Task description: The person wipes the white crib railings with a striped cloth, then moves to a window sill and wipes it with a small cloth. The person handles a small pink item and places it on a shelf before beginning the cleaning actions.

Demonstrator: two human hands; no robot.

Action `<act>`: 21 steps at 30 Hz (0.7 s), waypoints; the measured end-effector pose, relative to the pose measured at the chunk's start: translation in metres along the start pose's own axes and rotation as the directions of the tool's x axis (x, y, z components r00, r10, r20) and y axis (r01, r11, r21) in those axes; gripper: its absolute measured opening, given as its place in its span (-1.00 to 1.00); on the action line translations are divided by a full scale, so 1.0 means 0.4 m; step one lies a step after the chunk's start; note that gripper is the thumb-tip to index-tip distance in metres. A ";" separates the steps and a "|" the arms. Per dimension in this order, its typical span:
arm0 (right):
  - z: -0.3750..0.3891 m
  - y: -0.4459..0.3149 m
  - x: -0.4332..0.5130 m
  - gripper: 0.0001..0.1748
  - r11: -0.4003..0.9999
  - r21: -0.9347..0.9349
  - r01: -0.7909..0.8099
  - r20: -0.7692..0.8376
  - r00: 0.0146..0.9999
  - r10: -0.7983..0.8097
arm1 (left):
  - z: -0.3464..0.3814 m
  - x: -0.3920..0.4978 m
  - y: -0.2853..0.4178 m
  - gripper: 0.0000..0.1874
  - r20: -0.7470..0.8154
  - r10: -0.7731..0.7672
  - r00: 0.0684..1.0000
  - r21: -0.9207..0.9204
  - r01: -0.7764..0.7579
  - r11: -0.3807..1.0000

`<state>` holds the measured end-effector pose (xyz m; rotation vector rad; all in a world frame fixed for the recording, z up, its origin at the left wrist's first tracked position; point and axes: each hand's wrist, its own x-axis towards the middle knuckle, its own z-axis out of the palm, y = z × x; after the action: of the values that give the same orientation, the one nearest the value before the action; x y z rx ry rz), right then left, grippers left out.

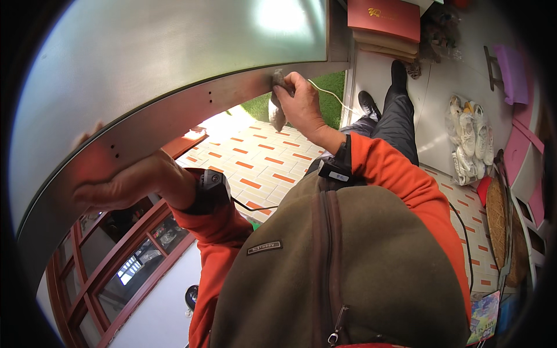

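Note:
A metal-framed glass door (187, 104) fills the upper left, its pane frosted or hazy. My right hand (300, 102) pinches a crumpled grey cloth (276, 111), whose upper end touches the metal frame's lower face while the rest hangs down. To the left, my left hand (130, 182) lies flat with its fingers extended along the same frame; it appears to hold nothing. Small dark holes mark the frame between the hands. Black straps with small devices circle both wrists, over orange sleeves.
Below lies a tiled floor (261, 161) beside green artificial turf (328, 93). Stacked boxes (385, 26) stand at the upper right, near my feet. Bagged shoes (472, 137) and a woven basket (496, 217) are at the right. A red-framed window (126, 261) is at lower left; cables hang near my body.

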<state>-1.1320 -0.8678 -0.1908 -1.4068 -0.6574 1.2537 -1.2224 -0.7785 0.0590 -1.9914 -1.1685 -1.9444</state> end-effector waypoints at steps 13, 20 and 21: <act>-0.084 0.228 0.095 -0.72 0.954 -0.228 -0.194 -0.135 0.977 0.166 | -0.010 0.006 -0.007 -0.49 0.084 0.052 0.995 0.036 -0.055 0.998; -0.034 0.149 0.063 -0.81 0.976 0.049 -0.210 0.039 0.977 0.208 | -0.016 0.013 -0.014 -0.51 0.060 0.056 0.997 0.027 -0.058 0.998; -0.034 0.133 0.058 -0.82 0.963 0.105 -0.247 0.054 0.969 0.242 | -0.017 0.012 -0.014 -0.51 0.069 0.055 0.996 0.030 -0.058 0.998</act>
<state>-1.1258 -0.8654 -0.2499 -1.4040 -0.4421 1.4931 -1.2319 -0.7765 0.0620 -2.0659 -1.1378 -1.8334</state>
